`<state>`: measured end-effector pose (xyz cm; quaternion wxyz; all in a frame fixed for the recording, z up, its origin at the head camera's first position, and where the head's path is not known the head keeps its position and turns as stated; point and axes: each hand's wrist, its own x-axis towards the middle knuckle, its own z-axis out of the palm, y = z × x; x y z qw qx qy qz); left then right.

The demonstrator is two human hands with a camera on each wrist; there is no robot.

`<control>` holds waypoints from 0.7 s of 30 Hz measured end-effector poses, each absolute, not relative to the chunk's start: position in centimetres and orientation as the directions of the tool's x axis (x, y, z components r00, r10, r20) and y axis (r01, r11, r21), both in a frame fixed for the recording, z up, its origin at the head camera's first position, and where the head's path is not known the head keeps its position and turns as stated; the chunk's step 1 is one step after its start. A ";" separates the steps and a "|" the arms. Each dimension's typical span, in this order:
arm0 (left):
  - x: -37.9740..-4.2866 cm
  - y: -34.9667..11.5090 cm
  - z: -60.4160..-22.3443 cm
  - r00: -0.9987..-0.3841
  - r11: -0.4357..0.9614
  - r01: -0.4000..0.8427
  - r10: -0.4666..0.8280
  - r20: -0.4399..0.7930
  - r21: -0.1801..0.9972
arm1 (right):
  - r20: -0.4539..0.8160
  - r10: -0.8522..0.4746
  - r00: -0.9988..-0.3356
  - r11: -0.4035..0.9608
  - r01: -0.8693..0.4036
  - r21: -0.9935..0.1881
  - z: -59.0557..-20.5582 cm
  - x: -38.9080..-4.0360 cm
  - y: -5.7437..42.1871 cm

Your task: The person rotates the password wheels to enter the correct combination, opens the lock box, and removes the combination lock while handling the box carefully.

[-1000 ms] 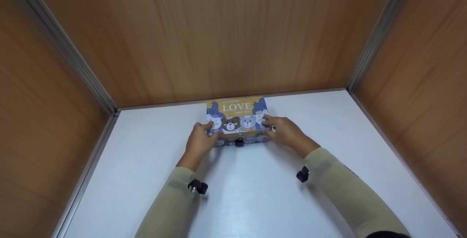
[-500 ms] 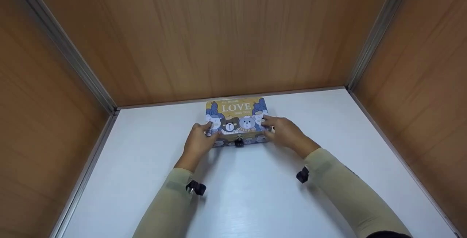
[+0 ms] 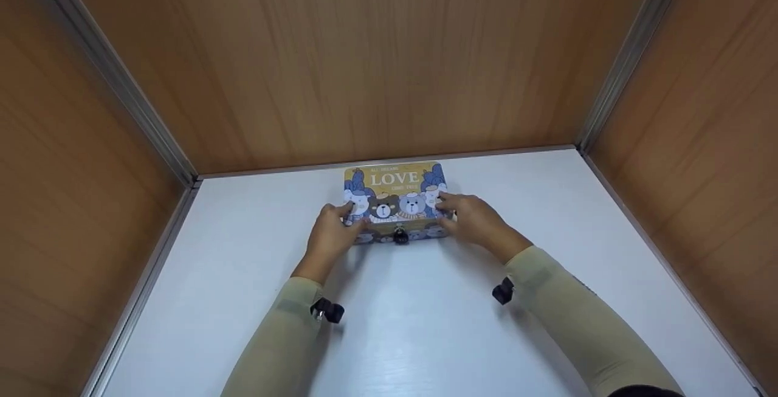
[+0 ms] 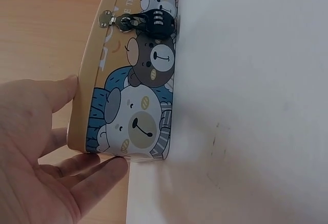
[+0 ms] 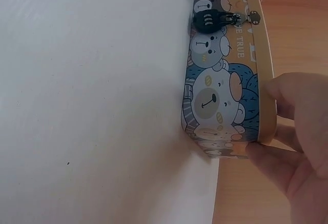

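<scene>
wood-grain panels (image 3: 389,62) with grey metal strips (image 3: 115,75) enclose the white tabletop (image 3: 389,336) on three sides. near its back edge sits a bear-print box (image 3: 398,205), the left hand (image 3: 330,236) gripping one end, the right hand (image 3: 477,220) the other.

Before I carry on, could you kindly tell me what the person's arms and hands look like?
The left hand and right hand are bare, without gloves. The left sleeve and right sleeve are close-fitting, khaki and wrist-length. A small black device shows by the left cuff, with a similar block by the right.
</scene>
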<state>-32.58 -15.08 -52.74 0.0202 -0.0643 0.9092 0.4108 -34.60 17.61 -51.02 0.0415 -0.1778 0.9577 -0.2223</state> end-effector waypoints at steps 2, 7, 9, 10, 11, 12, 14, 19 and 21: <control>-32.5 -15.1 -52.7 -0.991 0.657 -0.131 -0.097 -0.089 0.742 | 0.005 -0.353 -0.936 0.849 -0.322 -0.419 -50.9 -34.5 17.6; -31.3 -15.2 -52.6 -0.992 0.715 -0.096 -0.122 -0.012 0.693 | 0.174 -0.320 -0.931 0.859 -0.362 -0.362 -50.7 -33.6 17.5; -30.7 -15.1 -52.3 -0.988 0.731 -0.066 -0.144 0.060 0.679 | 0.263 -0.310 -0.914 0.836 -0.394 -0.381 -50.6 -33.0 17.3; -30.3 -15.0 -52.1 -0.983 0.735 -0.045 -0.151 0.099 0.677 | 0.290 -0.311 -0.905 0.814 -0.411 -0.411 -50.6 -32.7 17.1; -29.9 -14.8 -52.0 -0.979 0.733 -0.018 -0.151 0.137 0.680 | 0.300 -0.315 -0.901 0.785 -0.424 -0.451 -50.7 -32.4 16.8; -29.5 -14.7 -51.9 -0.976 0.727 0.008 -0.143 0.163 0.687 | 0.288 -0.323 -0.901 0.752 -0.430 -0.500 -50.9 -32.0 16.5; -28.8 -14.1 -51.9 -0.975 0.708 0.057 -0.113 0.193 0.704 | 0.224 -0.349 -0.910 0.674 -0.410 -0.614 -51.4 -31.4 15.8; -28.0 -11.9 -53.2 -0.993 0.615 0.089 -0.012 0.121 0.784 | -0.012 -0.399 -0.917 0.522 -0.216 -0.825 -53.4 -30.9 14.6; -28.2 -11.2 -54.2 -0.998 0.559 0.067 0.032 0.059 0.826 | -0.070 -0.384 -0.921 0.492 -0.140 -0.859 -54.1 -31.3 14.3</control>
